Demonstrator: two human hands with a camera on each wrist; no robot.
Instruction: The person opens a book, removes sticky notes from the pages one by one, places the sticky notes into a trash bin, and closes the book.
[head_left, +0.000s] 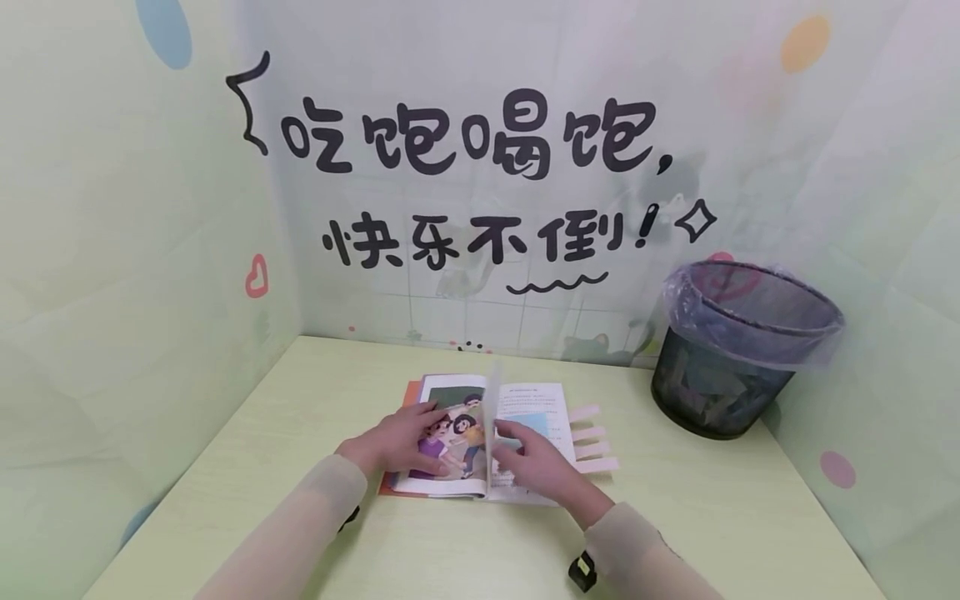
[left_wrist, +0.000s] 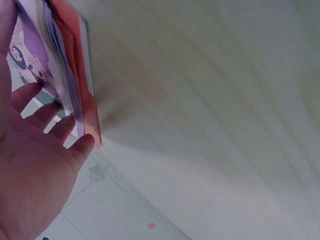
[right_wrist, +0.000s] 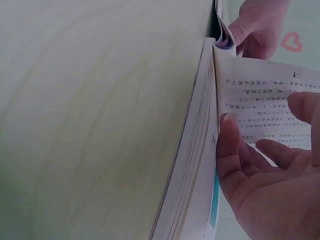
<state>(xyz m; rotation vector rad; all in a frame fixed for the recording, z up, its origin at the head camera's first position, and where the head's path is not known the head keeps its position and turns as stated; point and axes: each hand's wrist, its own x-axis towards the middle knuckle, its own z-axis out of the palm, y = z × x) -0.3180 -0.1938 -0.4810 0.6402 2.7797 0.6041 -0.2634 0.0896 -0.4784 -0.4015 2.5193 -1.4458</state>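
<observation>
An open book (head_left: pixel 536 398) lies on the table, with a colourful picture of children (head_left: pixel 468 429) on its left page and printed text on its right. One page (head_left: pixel 491 450) stands nearly upright near the spine, seen edge-on from the head. My left hand (head_left: pixel 393 437) rests across the left page with its fingers spread; in the left wrist view its fingertips (left_wrist: pixel 87 143) lie at the book's edge. From the right, my right hand (head_left: pixel 543 462) touches the raised page with loosely bent fingers. In the right wrist view its thumb is apart from the fingers, before a printed page (right_wrist: pixel 260 90).
Several pale pink tabs (head_left: pixel 596 465) stick out from the book's right edge. A blue patch (head_left: pixel 528 427) shows on the right page. At the table's back right stands a dark waste bin (head_left: pixel 720 383) with a plastic liner. Printed walls enclose the table (head_left: pixel 262 417) behind and on both sides.
</observation>
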